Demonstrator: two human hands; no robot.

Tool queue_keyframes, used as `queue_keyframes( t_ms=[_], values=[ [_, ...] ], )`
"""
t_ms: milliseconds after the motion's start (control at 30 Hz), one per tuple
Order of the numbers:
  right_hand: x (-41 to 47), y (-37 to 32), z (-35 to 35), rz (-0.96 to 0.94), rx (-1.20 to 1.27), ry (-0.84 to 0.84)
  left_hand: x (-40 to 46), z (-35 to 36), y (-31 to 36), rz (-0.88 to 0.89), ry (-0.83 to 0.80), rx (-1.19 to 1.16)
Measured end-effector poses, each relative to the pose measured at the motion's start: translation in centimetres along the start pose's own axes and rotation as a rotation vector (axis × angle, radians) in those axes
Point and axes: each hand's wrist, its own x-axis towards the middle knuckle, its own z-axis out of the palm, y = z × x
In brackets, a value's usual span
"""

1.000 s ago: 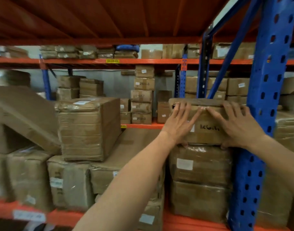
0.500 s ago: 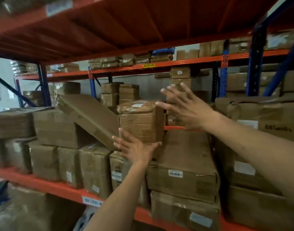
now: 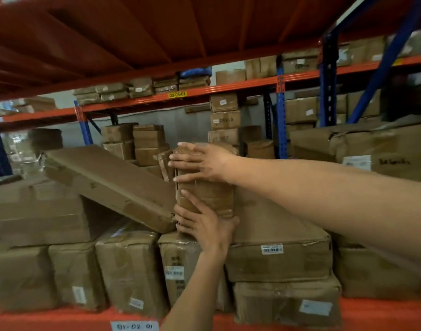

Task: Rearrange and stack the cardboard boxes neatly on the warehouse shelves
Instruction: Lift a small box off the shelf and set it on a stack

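A narrow cardboard box wrapped in clear tape (image 3: 209, 194) stands upright in the middle of the shelf, on top of lower boxes. My right hand (image 3: 202, 163) lies flat on its upper front, fingers straight and spread. Lower down, my left hand (image 3: 204, 228) grips the box's bottom end, fingers up along its left edge and thumb round the lower right corner. A long flat box (image 3: 109, 182) leans at a slant, its low end touching the wrapped box's left side.
A wide flat box (image 3: 276, 225) lies right of the wrapped box on stacked cartons. Wrapped cartons (image 3: 130, 266) stand in a row on the orange shelf beam (image 3: 383, 309). A big box (image 3: 383, 151) sits far right. The orange deck (image 3: 156, 32) hangs low overhead.
Both hands left the box at the right upright, swung left through the air, and now sit on the upright wrapped box. The view has turned left.
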Motion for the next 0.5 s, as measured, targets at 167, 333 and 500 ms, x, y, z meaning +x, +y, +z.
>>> queue_keyframes(
  t_ms=[167, 333, 500],
  values=[
    [-2.3, 1.6, 0.4, 0.057, 0.181, -0.006, 1.2, -1.5, -0.3, 0.273, -0.008, 0.093],
    [-9.6, 0.1, 5.8, 0.3, 0.407, -0.003, 1.7, -1.6, 2.0, 0.707, -0.003, 0.32],
    [-18.6, -8.0, 10.9, 0.71, 0.709, -0.091, -0.3, 0.6, 6.0, 1.177, -0.08, 0.512]
  ],
)
